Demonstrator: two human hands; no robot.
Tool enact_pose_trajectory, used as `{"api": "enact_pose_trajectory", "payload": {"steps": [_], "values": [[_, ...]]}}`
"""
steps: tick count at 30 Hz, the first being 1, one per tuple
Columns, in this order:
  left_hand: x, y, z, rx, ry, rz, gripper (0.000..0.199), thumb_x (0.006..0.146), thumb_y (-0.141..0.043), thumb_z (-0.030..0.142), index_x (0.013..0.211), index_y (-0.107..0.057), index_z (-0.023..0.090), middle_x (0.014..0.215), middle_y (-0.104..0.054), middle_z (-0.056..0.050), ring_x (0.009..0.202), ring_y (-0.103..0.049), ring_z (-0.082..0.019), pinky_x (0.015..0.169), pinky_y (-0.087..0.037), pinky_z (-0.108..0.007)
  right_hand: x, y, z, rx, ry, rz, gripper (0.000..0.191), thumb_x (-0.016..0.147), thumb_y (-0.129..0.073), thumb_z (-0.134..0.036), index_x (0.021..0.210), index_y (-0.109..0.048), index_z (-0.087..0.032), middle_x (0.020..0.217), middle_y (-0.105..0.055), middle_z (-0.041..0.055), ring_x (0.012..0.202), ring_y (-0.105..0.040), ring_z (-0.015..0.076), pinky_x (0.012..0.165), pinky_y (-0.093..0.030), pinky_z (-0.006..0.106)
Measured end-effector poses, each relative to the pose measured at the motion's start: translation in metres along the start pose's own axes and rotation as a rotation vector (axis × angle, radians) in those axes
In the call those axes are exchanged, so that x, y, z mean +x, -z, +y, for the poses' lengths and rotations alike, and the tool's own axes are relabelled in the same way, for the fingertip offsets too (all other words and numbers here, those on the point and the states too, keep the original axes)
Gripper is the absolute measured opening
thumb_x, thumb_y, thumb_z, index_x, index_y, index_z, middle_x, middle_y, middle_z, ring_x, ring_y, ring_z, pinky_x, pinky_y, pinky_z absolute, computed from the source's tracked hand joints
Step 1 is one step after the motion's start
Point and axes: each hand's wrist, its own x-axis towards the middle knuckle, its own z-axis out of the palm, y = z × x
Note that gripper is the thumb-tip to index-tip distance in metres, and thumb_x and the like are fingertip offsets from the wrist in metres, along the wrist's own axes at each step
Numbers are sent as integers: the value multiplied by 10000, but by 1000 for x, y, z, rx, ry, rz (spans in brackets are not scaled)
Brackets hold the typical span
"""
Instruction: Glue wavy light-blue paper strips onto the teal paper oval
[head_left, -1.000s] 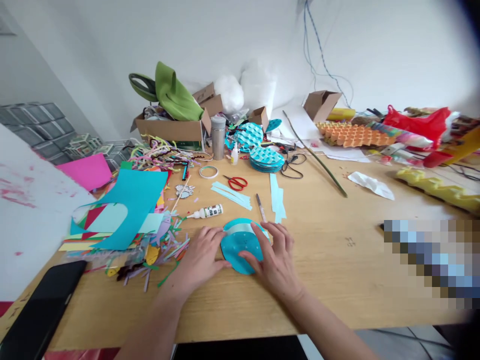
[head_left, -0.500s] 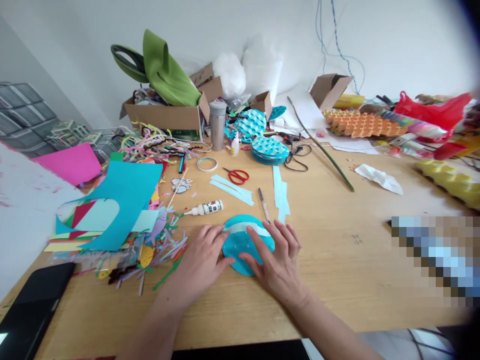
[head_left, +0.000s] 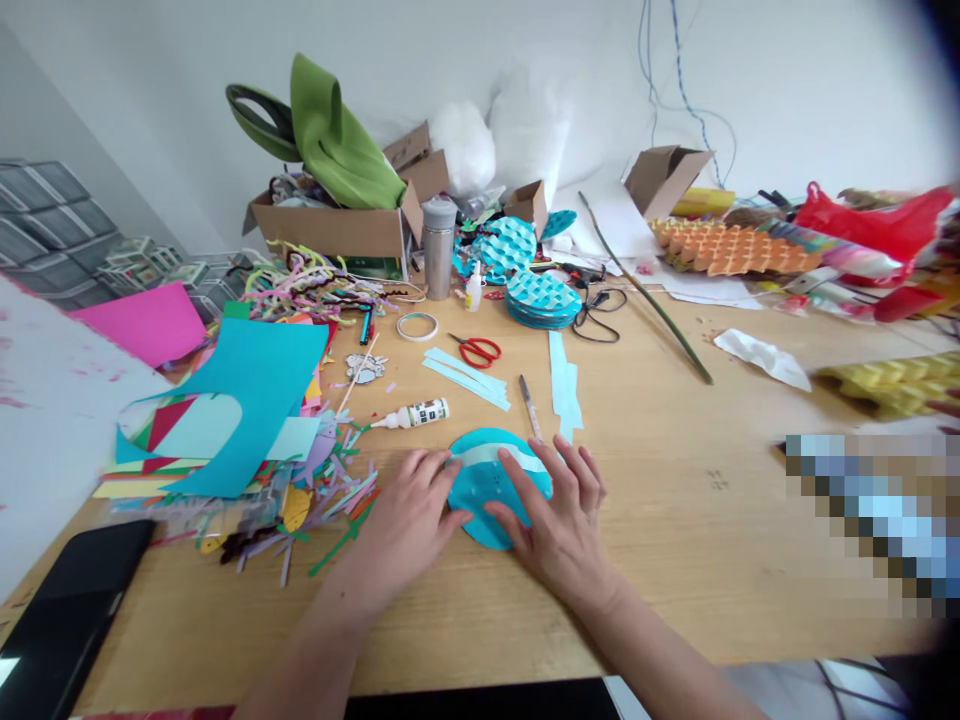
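A blue paper disc [head_left: 487, 510] lies on the wooden table before me, with a pale blue paper strip [head_left: 480, 455] curving across its upper part. My left hand [head_left: 409, 505] rests at the disc's left edge, fingers lightly bent and thumb apart. From the right, my right hand [head_left: 562, 510] reaches over the disc with its fingers spread; the index fingertip presses on the strip and the thumb touches the disc. Just beyond lie a white glue bottle [head_left: 420, 413], a pen [head_left: 529, 408], loose pale strips [head_left: 469, 378] and red-handled scissors [head_left: 478, 351].
Coloured paper sheets [head_left: 262, 400] and scraps cover the left side, with a black phone [head_left: 75, 600] in front. Stacked blue patterned discs [head_left: 543, 300], a metal flask [head_left: 438, 250] and a green stick [head_left: 652, 300] lie farther back. A yellow egg tray [head_left: 892, 385] is at right.
Both hands keep their places on the disc and strip. At the right edge the yellow egg tray has shifted and turned, with another person's fingers beside it. The view has moved slightly.
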Motion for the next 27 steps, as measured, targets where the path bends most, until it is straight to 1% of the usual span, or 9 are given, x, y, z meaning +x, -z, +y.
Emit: {"api": "enact_pose_trajectory", "payload": {"steps": [5, 9, 13, 15, 18, 21, 24, 27], "values": [[1, -1, 1, 21, -1, -11, 486, 875, -643, 366, 1305, -527, 171, 1321, -557, -103, 1243, -457, -278, 1054, -420, -448, 2, -3, 6, -45, -84, 62, 480, 854, -669, -396, 1271, -550, -190, 1284, -501, 153, 1278, -410, 349, 1066, -345, 552], [1, -3, 2, 29, -6, -14, 480, 884, -629, 375, 1304, -532, 162, 1321, -557, -109, 1249, -449, -276, 1058, -415, -447, 6, -10, 11, -103, -140, 50, 433, 870, -656, -285, 1266, -531, -164, 1276, -515, 166, 1265, -426, 346, 1046, -366, 543], [1, -5, 1, 33, -16, 10, 475, 893, -616, 381, 1307, -529, 166, 1316, -559, -111, 1249, -448, -273, 1056, -416, -447, 8, -15, 15, -102, -165, 41, 393, 880, -595, -166, 1265, -518, -163, 1282, -520, 163, 1251, -434, 334, 1026, -381, 537], [1, -6, 0, 39, -21, 14, 476, 894, -614, 382, 1309, -528, 166, 1312, -562, -112, 1242, -454, -273, 1054, -417, -451, 7, -15, 17, -96, -174, 30, 401, 877, -577, -139, 1272, -512, -161, 1279, -521, 165, 1244, -438, 333, 1014, -387, 542], [1, -6, 0, 45, -24, 10, 478, 893, -615, 384, 1309, -529, 165, 1308, -565, -112, 1234, -459, -275, 1051, -419, -455, 6, -14, 16, -70, -158, 17, 414, 882, -583, -161, 1287, -498, -157, 1271, -519, 172, 1242, -440, 332, 1002, -401, 543], [1, -5, 0, 40, -19, 7, 479, 896, -609, 383, 1309, -530, 156, 1306, -566, -115, 1231, -460, -276, 1049, -423, -453, 6, -9, 13, -21, -119, 16, 443, 881, -619, -236, 1298, -490, -158, 1263, -511, 174, 1244, -439, 332, 1007, -406, 543], [0, -5, 1, 34, -19, 10, 470, 900, -603, 379, 1313, -527, 167, 1306, -566, -107, 1222, -465, -276, 1042, -432, -451, 5, -2, 8, 28, -54, 43, 483, 856, -669, -315, 1293, -511, -183, 1274, -482, 160, 1246, -436, 337, 1031, -390, 555], [1, -5, 1, 38, -16, 7, 470, 896, -612, 369, 1316, -523, 179, 1310, -561, -103, 1228, -460, -281, 1041, -432, -455, 3, 4, 4, 43, 17, 57, 496, 836, -695, -353, 1288, -539, -221, 1293, -460, 137, 1251, -428, 334, 1050, -373, 555]]}}
